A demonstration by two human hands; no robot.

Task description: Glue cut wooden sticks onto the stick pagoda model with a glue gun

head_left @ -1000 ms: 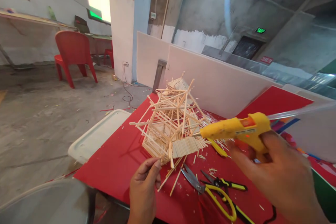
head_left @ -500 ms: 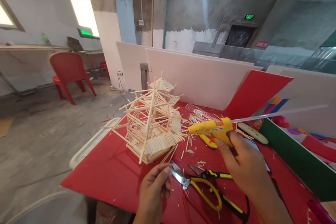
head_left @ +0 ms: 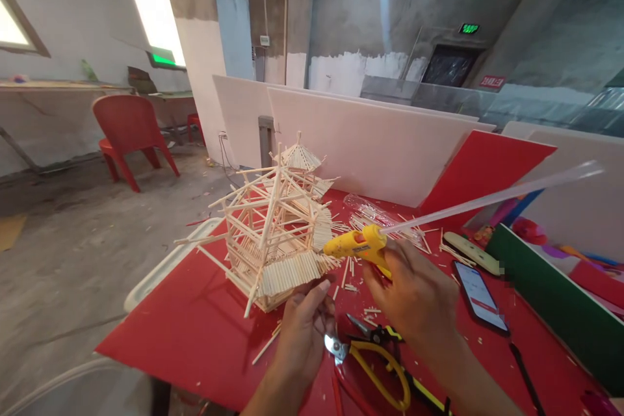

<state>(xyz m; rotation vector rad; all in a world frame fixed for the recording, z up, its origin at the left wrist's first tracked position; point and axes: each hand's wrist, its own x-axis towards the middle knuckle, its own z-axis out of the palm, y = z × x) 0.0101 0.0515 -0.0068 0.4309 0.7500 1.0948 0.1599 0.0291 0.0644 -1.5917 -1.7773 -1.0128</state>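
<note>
Yellow glue gun (head_left: 358, 244), gripped by the right hand (head_left: 414, 286), points at the right side of the model (head_left: 287, 274) on the table (head_left: 195, 325). Gluing seems the step, calling next for steady aim. The left hand (head_left: 307, 315) curls beside the model; any pinch is unclear.

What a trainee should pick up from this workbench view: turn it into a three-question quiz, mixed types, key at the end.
1. What tool does the right hand grip?

2. True or false: the phone lies on the red tabletop.

3. Which of these is the left hand closest to?
A) red chair
B) stick model
C) phone

Key:
1. A yellow glue gun.
2. True.
3. B, the stick model.
</note>
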